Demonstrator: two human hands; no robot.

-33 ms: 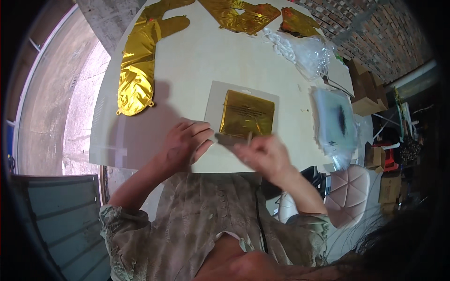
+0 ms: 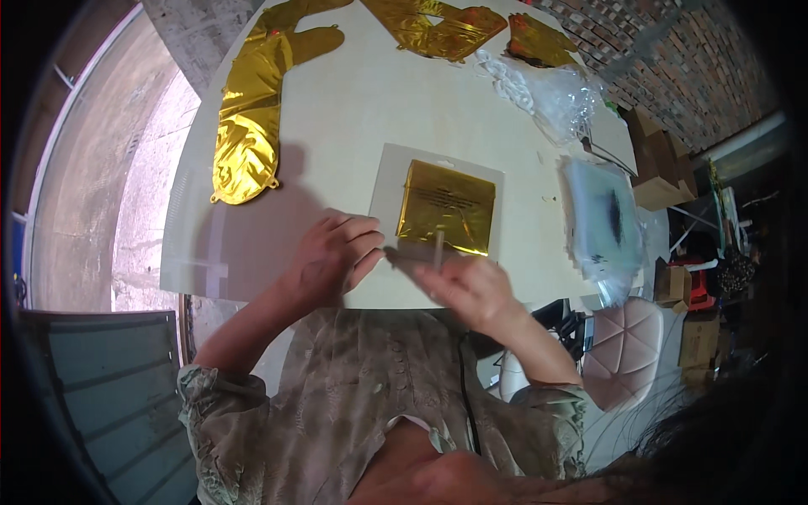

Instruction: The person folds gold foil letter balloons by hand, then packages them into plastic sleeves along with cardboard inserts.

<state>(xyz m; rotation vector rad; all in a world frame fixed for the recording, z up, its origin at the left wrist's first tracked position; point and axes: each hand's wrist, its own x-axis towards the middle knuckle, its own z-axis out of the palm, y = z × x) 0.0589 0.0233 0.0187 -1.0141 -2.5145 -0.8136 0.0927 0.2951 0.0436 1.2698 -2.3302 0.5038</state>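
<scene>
My left hand (image 2: 335,257) is closed, fingers curled together near the table's front edge; whatever they pinch is hidden. Beside it my right hand (image 2: 475,290) is closed in a pinch on a thin, pale stick-like piece (image 2: 439,246) that points up and away. A blurred dark grey strip (image 2: 406,263) spans the gap between the two hands; its kind is unclear. Just beyond them lies a folded gold foil balloon (image 2: 446,198) in a flat clear packet with a grey border (image 2: 385,168) and a hang hole.
A long gold foil balloon (image 2: 247,126) lies at the left. More gold foil (image 2: 442,32) is at the far edge, beside crumpled clear plastic (image 2: 555,97). A stack of clear bags (image 2: 604,219) rests at the right edge. Cardboard boxes (image 2: 656,168) and a padded chair (image 2: 624,353) stand beyond the table.
My right hand has shifted slightly left and down, and the pale stick now shows more plainly above it. The left hand stays almost in place.
</scene>
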